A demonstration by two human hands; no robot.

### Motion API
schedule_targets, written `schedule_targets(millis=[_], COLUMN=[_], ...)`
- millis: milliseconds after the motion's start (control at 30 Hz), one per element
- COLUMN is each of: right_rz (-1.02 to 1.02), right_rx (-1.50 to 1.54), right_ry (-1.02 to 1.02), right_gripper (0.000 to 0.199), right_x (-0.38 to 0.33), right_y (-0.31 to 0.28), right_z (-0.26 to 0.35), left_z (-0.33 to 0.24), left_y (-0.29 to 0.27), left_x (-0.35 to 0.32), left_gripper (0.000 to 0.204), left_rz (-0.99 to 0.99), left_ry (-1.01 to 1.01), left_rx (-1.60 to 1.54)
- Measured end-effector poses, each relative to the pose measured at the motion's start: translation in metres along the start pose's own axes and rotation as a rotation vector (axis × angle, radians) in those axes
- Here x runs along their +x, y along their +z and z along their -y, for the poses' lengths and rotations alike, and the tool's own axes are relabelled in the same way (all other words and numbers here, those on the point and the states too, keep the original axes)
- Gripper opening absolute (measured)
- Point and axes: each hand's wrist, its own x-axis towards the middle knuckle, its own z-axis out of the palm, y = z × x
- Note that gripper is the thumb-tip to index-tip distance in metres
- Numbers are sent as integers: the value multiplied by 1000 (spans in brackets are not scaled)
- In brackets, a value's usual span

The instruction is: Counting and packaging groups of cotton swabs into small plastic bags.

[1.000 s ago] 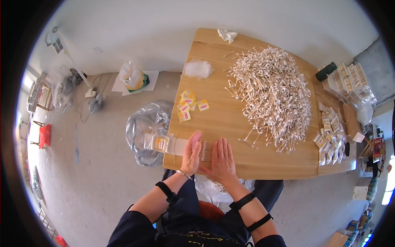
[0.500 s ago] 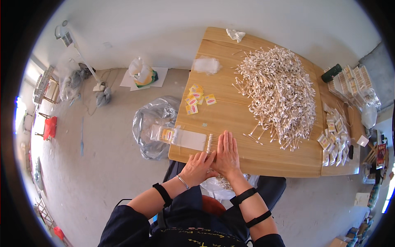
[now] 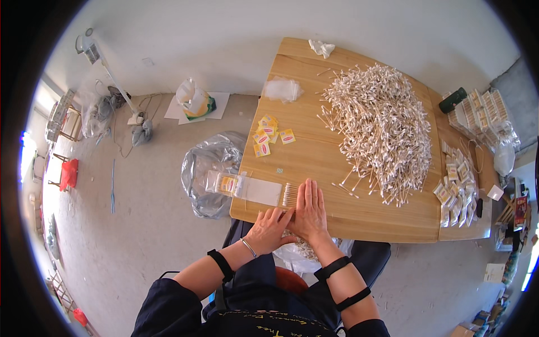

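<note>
A neat row of cotton swabs (image 3: 290, 194) lies side by side at the table's near edge. My right hand (image 3: 310, 213) rests along its right side, fingers stretched out straight and covering part of the row. At the row's near end is my left hand (image 3: 270, 229), its fingers loosely bent and its fingertips meeting the right hand; the thumb stands apart. Just left of the swabs lies a blank white strip (image 3: 263, 191). A clear packet of swabs with a yellow label (image 3: 227, 183) adjoins that strip at the table's left edge.
A large heap of loose swabs (image 3: 382, 129) covers the table's right half. Yellow cards (image 3: 269, 135) and clear sleeves (image 3: 282, 89) lie at the left. Filled packets (image 3: 457, 185) sit far right. A silvery plastic bag (image 3: 208, 157) stands beside the table; another bag of swabs (image 3: 300, 253) is below my hands.
</note>
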Motion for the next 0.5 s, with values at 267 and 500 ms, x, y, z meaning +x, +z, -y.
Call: schedule_targets(millis=[267,500], right_rz=[-162,-137], right_rx=[356,233], right_ry=[-19,-109], right_gripper=[75,5], right_x=[-5,0], right_y=[-12,-21], right_z=[-12,-15], left_z=[13,30], left_y=[0,2], left_x=[-3,8], left_gripper=[63,33], left_rz=[-63,-101], left_ry=[-26,-331], left_rx=[-158,-597])
